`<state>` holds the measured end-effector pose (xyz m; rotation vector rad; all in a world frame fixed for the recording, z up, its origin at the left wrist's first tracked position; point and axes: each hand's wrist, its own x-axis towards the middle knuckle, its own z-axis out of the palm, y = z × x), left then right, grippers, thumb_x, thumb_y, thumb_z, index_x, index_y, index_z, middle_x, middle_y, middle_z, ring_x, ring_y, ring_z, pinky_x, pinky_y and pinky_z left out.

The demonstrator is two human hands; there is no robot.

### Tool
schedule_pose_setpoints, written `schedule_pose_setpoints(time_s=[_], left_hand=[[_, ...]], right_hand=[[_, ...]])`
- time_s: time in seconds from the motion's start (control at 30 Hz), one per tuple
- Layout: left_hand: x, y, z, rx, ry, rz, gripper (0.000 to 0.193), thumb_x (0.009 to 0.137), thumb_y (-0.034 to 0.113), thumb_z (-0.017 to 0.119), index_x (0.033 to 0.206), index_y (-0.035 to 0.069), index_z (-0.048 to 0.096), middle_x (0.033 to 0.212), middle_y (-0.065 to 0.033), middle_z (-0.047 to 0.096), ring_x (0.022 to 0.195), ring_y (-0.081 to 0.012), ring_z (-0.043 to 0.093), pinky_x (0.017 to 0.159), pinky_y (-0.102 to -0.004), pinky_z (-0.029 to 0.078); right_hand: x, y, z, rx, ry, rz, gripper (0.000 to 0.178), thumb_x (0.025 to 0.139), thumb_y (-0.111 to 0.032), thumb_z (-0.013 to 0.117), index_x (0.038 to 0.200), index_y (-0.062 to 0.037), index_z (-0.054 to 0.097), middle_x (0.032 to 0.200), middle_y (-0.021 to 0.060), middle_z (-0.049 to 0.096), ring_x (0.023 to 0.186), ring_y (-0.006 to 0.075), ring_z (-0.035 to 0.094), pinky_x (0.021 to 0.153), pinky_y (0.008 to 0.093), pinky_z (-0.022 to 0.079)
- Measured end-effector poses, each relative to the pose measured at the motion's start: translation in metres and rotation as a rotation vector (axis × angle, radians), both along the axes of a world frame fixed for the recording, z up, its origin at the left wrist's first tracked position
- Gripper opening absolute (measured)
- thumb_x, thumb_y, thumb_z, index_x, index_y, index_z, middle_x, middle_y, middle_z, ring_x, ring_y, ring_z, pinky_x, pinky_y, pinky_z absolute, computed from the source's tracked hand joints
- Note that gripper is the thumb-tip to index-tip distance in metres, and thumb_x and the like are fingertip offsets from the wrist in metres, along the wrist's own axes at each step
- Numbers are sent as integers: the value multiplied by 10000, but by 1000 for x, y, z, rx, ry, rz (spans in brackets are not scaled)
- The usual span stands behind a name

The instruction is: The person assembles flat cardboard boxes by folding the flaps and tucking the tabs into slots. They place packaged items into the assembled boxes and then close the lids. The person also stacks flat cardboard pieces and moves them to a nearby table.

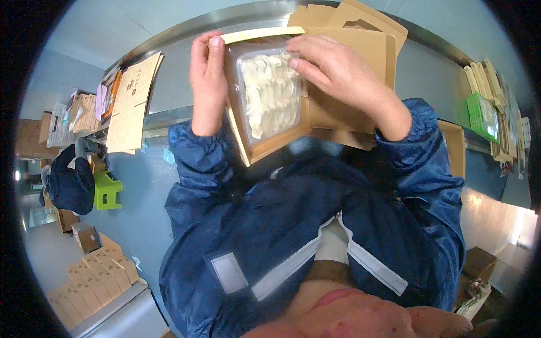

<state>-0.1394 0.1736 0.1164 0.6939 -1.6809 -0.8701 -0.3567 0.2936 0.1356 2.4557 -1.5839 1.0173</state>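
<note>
Between my hands is a shallow cardboard box [282,145], tilted up toward me, with a pale yellow edge along its top. Inside it a clear plastic tray [244,90] carries rows of pale dumplings [273,93] under shiny film. My left hand [209,70] is closed on the box's left side, thumb near its upper corner. At the upper right corner my right hand [332,65] has its fingers bent over the edge, the thumb against the film; its fingertips are partly hidden. Behind my right hand stands an open brown carton [349,115] with raised flaps.
Flat cardboard sheets [131,107] lie at the metal bench's left end. On the right are a green basket [483,118] and stacked cardboard pieces [487,84]. A person in dark clothes [70,183] bends beside a green stool [107,190]. Packed cartons [93,281] stand lower left.
</note>
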Motion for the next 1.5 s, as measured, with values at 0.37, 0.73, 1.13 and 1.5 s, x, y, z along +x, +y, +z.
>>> schedule_pose_setpoints(time_s=[0.37, 0.73, 1.13, 1.5], left_hand=[[12, 22, -32, 243, 46, -71, 320, 1058, 332, 493, 1189, 53, 581, 1081, -42, 589, 1003, -122, 512, 911, -274, 421], [223, -49, -128, 533, 407, 497, 372, 1028, 361, 483, 1209, 57, 598, 1108, -77, 621, 1033, -189, 593, 889, -354, 493], [380, 8, -123, 261, 824, 939, 690, 1029, 562, 269, 1457, 40, 411, 1460, -178, 465, 1297, -375, 480, 1094, -558, 387], [220, -54, -82, 583, 296, 477, 579, 1067, 459, 298, 1476, 59, 389, 1453, -152, 479, 1278, -306, 515, 1083, -445, 408]], right_hand=[[41, -21, -28, 21, -201, 121, 236, 910, -219, 598, 1034, -28, 659, 1028, 164, 663, 935, 355, 625, 787, 461, 497], [-21, -81, 92, -24, -627, -190, 250, 1026, -234, 510, 1047, -18, 635, 968, 66, 649, 876, 178, 616, 766, 350, 503], [5, -325, -206, 219, 55, -581, 295, 1001, -209, 449, 1075, 19, 621, 1037, 229, 644, 979, 372, 633, 862, 490, 511], [-26, -167, -105, -52, -262, -271, 494, 871, -229, 705, 1305, -38, 563, 1373, 196, 537, 1257, 373, 523, 1062, 441, 428]])
